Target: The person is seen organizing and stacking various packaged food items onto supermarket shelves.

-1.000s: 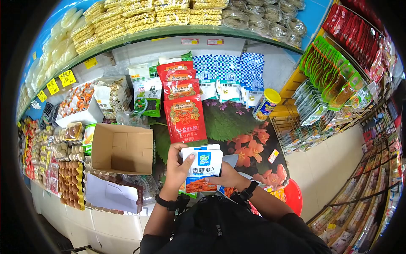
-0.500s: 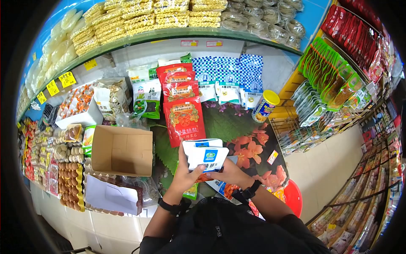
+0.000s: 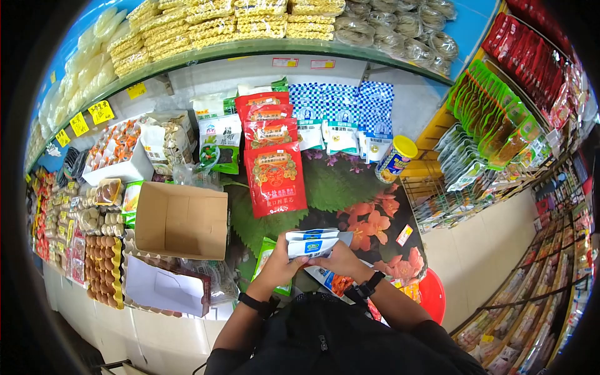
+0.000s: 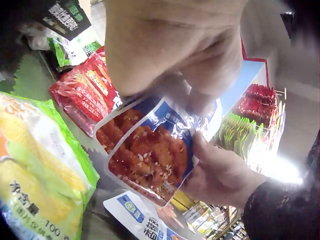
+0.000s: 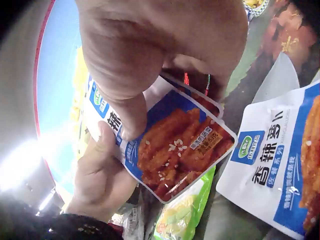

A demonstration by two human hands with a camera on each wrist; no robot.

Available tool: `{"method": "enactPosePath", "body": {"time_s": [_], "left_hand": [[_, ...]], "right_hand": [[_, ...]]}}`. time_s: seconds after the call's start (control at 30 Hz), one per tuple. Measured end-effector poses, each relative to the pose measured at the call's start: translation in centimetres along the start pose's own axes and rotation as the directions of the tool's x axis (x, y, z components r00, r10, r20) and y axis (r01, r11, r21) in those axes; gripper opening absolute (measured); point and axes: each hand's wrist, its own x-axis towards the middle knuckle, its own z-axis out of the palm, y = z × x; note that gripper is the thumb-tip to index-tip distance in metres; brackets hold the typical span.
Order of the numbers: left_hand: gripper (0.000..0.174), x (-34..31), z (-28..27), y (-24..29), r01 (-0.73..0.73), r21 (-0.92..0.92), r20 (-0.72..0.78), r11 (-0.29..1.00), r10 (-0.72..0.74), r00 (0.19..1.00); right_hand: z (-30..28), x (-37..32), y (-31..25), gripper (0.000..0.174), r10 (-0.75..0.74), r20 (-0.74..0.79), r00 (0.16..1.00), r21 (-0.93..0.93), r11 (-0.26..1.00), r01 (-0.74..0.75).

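Note:
Both hands grip a few pouches of spicy pickled radish (image 3: 310, 245), white and blue with a red food picture, held together over the table. The left hand (image 3: 284, 267) holds their left side, and the right hand (image 3: 345, 259) holds the right. In the right wrist view, the right thumb lies across the front pouch (image 5: 175, 145), while the left thumb touches its edge. The left wrist view shows the food pictures at the pouches' lower ends. A similar pouch (image 5: 270, 160) lies on the table by the right hand. Near the left hand lies a green-edged bag (image 4: 45, 165).
Red pouches (image 3: 275, 178) lie in a row ahead on the flower-patterned table (image 3: 325, 197). An open cardboard box (image 3: 181, 219) stands to the left, beside egg trays (image 3: 105, 269). A yellow-lidded can (image 3: 397, 156) stands at right. Overhead runs a shelf (image 3: 250, 50) of noodles.
The held pouches have tipped, their printed fronts now foreshortened, and moved slightly lower and right. Both hands moved with them, uncovering the green-edged bag and the lowest red pouch.

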Motion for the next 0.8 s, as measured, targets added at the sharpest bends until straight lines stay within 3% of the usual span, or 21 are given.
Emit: {"method": "enactPosePath", "body": {"time_s": [0.23,0.3,0.33,0.4,0.5,0.7,0.8], "left_hand": [[0.060,1.7,-0.2,-1.8,-0.133,0.254,-0.012,0.958,0.141,0.990],[0.060,1.8,0.3,-3.7,-0.036,0.178,-0.022,0.983,0.040,0.999],[0.060,1.8,0.5,-3.9,0.013,0.140,-0.024,0.990,-0.010,1.000],[0.060,1.9,0.9,-4.0,-0.026,0.122,-0.040,0.992,0.031,0.999],[0.060,1.6,1.0,-3.9,0.014,0.098,-0.052,0.995,-0.008,0.999],[0.063,2.0,0.7,-4.0,0.086,0.169,-0.063,0.982,-0.077,0.995],[0.062,2.3,0.5,-2.8,0.160,0.145,-0.068,0.976,-0.151,0.986]], "right_hand": [[-1.0,1.1,2.2,0.064,-0.173,-0.127,0.977,-0.252,0.958,0.137],[-1.1,1.3,5.4,0.063,-0.170,-0.151,0.974,-0.345,0.932,0.109],[-1.0,1.4,6.2,0.065,-0.172,-0.145,0.974,-0.323,0.939,0.118],[-0.9,1.5,6.8,0.067,-0.173,-0.129,0.976,-0.279,0.951,0.131],[-1.2,1.2,6.3,0.051,-0.070,-0.114,0.991,-0.237,0.971,0.041],[-0.9,1.3,5.1,0.063,-0.119,-0.187,0.975,-0.281,0.958,0.063],[-1.1,1.3,3.3,0.058,0.047,-0.085,0.995,-0.189,0.980,-0.063]]}}
